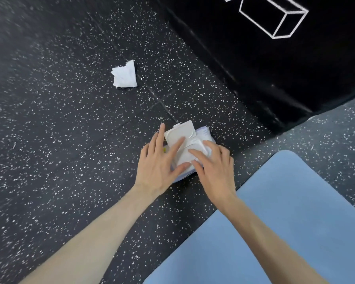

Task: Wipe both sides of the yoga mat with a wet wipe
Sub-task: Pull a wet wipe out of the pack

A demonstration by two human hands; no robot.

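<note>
Head: two hands (pixel 158 160) (pixel 213 167), one wipe pack (pixel 184 140).

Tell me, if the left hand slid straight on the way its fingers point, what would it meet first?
The left hand already rests on the wet wipe pack; its fingers point up-right at the raised flip lid. That lid probably comes first, then the black padded wall, though depth is unclear.

We see open speckled floor (pixel 49 140) to the left of the wipes pack (pixel 201 133), with only a crumpled wipe (pixel 125 75) lying well apart on it. A black padded block (pixel 254 68) closes the far right, and the blue mat (pixel 285 212) lies near right.
</note>
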